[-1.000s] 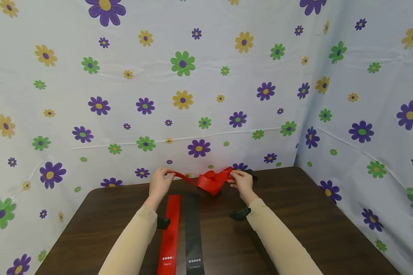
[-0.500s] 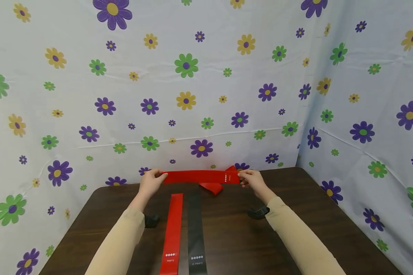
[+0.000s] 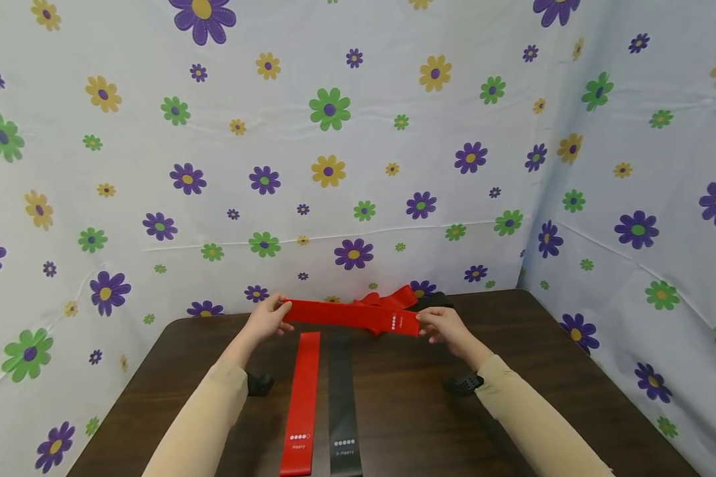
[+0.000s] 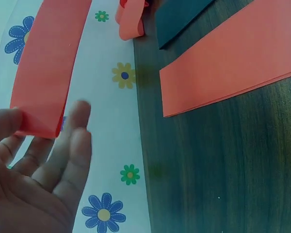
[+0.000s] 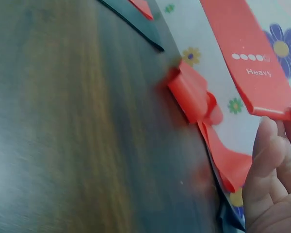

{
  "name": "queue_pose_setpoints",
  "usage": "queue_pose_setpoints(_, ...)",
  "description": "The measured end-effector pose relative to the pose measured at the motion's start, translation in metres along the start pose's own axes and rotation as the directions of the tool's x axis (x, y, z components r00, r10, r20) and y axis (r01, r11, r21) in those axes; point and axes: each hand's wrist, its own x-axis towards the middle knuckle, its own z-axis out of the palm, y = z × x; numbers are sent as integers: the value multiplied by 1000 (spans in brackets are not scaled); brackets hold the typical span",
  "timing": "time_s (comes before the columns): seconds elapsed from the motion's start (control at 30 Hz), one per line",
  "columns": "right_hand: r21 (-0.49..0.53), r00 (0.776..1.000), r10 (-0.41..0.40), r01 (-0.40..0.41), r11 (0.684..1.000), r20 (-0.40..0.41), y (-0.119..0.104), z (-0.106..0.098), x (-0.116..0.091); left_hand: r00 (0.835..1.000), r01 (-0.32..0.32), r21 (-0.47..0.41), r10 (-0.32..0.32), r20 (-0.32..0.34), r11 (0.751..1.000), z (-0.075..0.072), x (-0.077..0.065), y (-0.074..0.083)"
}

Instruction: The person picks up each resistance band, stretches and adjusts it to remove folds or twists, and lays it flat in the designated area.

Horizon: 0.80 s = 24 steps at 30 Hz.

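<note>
Stretched between both hands is a red resistance band (image 3: 349, 315), flat and marked "Heavy" near its right end. The left hand (image 3: 265, 320) pinches its left end between thumb and fingers; in the left wrist view this hand (image 4: 43, 170) has two fingers standing off the band. At the other end, the right hand (image 3: 445, 327) pinches the band's looped edge just past the printed dots, also seen in the right wrist view as the red band (image 5: 254, 58). Below it on the table lie a flat red "Heavy" band (image 3: 301, 404) and a flat black "X-Heavy" band (image 3: 343, 411).
Behind the held band, a crumpled red band (image 5: 191, 94) lies by the table's back edge, with a bunched black band (image 3: 434, 302) to its right. The dark wooden table (image 3: 417, 411) meets a flower-print cloth (image 3: 358, 165) at the back and right.
A red band has been pulled out straight from the crumpled heap at the back. Both hands have moved apart, and the band now tilts slightly down to the right.
</note>
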Motion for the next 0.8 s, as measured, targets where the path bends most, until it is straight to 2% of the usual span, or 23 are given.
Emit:
queue_pose_setpoints(0.07,-8,1000,8,-8,1000,3,1,4,-6,1000,14,-33,-14,1,999,1,1,3)
queue_pose_setpoints(0.2,-17,999,32,-32,999,14,4,12,-22,1000,-10,-32,9,-26,999,4,5,9)
queue_pose_setpoints(0.37,-31,992,48,-45,999,115,11,22,-48,996,-36,-4,35,-80,999,7,9,12)
queue_pose_setpoints(0.53,-67,971,50,-35,997,232,15,32,-71,994,-41,4,41,-103,999,11,11,15)
queue_pose_setpoints(0.63,-62,961,48,-32,998,272,14,37,-82,993,-36,11,37,-113,999,13,11,16)
queue_pose_setpoints(0.8,-45,949,39,-26,999,313,13,41,-96,989,-69,33,73,-131,997,22,10,20)
